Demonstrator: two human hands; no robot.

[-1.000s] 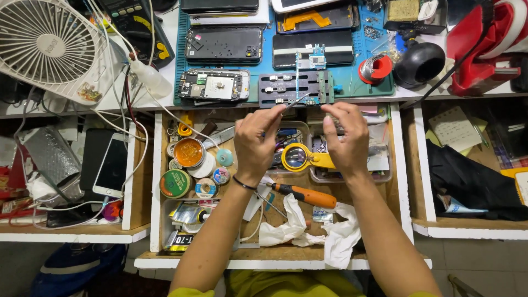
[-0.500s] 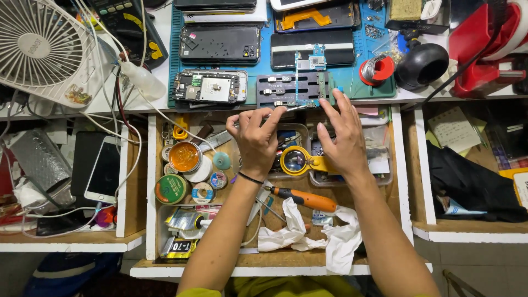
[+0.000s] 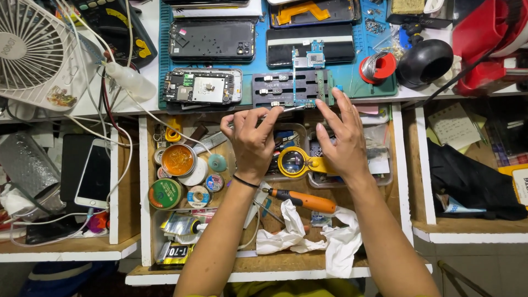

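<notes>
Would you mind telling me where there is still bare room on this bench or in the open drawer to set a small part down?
Little is free. A bare strip of blue mat lies between the board holder and the solder spool. Some bare wood shows at the drawer's front edge, below the crumpled tissue. The tins side is packed.

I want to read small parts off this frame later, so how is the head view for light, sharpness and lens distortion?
Head view: bright, even overhead light, soft shadows under the left hand and right hand; the blue mat and circuit board holder are fairly sharp; glare on the white phone screen; wide-angle bending at the edges, seen at the fan.
</notes>
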